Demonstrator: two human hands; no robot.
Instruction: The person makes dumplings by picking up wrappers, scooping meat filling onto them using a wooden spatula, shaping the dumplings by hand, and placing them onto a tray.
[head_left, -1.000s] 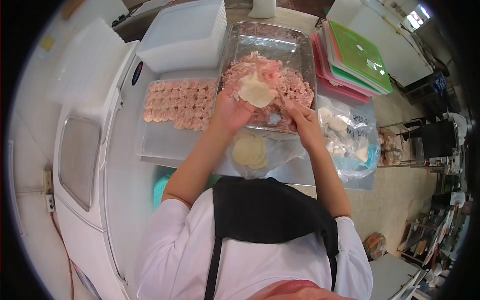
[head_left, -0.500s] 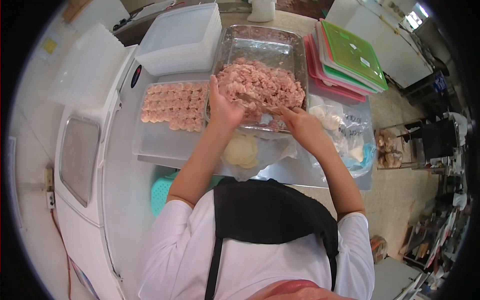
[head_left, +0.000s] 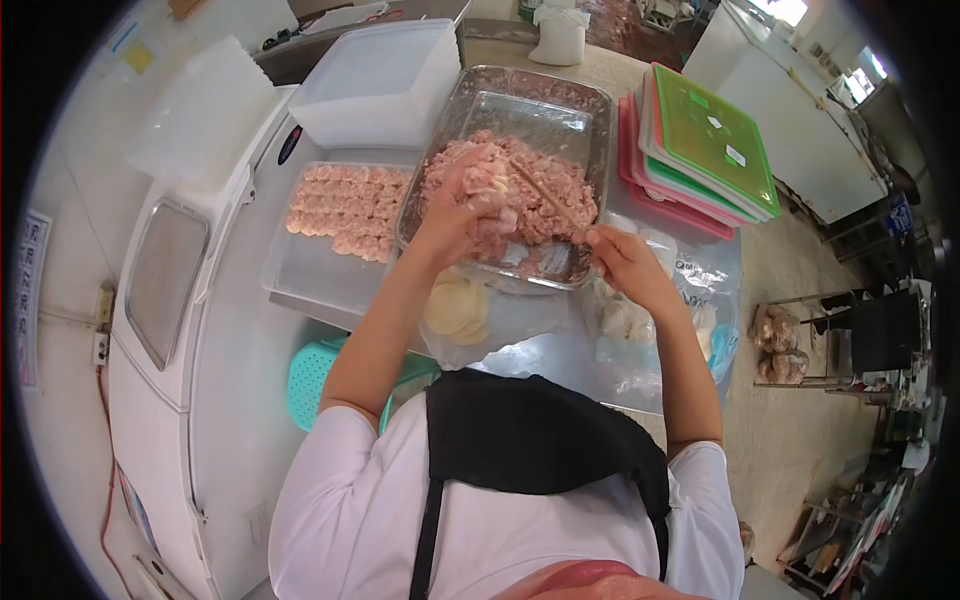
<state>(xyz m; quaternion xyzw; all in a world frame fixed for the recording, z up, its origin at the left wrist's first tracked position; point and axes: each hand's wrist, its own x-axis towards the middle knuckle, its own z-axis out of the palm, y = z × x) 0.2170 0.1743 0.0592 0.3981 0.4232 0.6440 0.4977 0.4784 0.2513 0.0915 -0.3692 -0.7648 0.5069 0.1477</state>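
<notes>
My left hand (head_left: 447, 228) is curled over the near left side of a metal tray (head_left: 606, 120), fingers around a meat-filled dumpling (head_left: 494, 196) whose pale wrapper shows in part. Ground meat (head_left: 545, 205) lies heaped in that tray, partly behind the hand. At the tray's near right corner, my right hand (head_left: 622, 258) grips the end of a thin wooden spatula (head_left: 540, 187); its far tip reaches over the meat. Round yellow wrappers (head_left: 455, 308) rest on plastic in front of the tray. Finished-looking dumplings (head_left: 350, 208) stand in rows in a clear tray (head_left: 300, 270) to the left.
Stacked clear containers (head_left: 375, 90) stand at the back left. Colored lids (head_left: 705, 130) are piled at the right, behind plastic bags (head_left: 640, 310) with pale contents. A turquoise basket (head_left: 315, 380) sits below the table, beside a white freezer (head_left: 235, 400).
My left fingers have curled in around the dumpling. My right hand has drawn the spatula back right, away from my left palm. The view has shifted slightly.
</notes>
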